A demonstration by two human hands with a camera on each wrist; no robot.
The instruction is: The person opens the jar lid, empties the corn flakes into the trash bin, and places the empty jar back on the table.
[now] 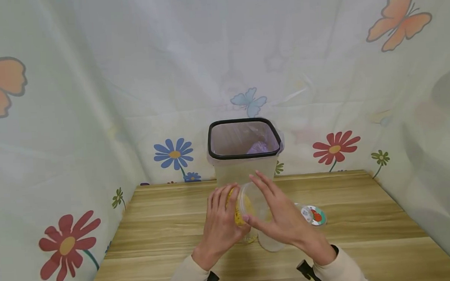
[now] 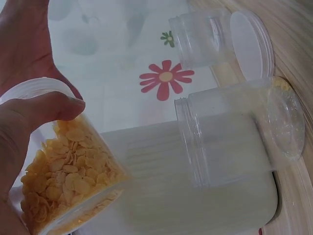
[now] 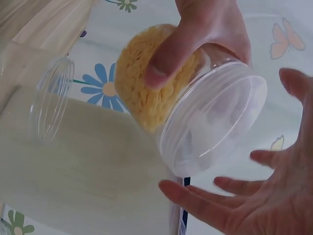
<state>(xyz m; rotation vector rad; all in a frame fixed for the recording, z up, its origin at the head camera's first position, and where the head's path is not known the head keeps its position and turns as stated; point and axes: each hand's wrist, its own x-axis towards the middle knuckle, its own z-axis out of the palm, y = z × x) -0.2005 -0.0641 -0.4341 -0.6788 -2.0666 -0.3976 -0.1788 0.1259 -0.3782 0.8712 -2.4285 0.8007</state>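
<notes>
My left hand (image 1: 221,216) grips a clear plastic jar of corn flakes (image 3: 139,81), held tilted above the table. A translucent white screw lid (image 3: 215,125) covers the jar's mouth and faces my right hand (image 1: 283,217). The fingers of that hand are spread, apart from the lid in the right wrist view. In the left wrist view, a clear jar (image 2: 227,132) with a few yellow crumbs near its base stands on the table. Farther back is a second clear jar (image 2: 203,41), with a white lid (image 2: 247,44) by its base.
A waste bin (image 1: 245,169) with a black rim and a purple bag (image 1: 259,147) inside stands at the table's back edge. A round label with red and green (image 1: 317,216) lies to the right of the hands. Printed curtains surround the wooden table (image 1: 167,210).
</notes>
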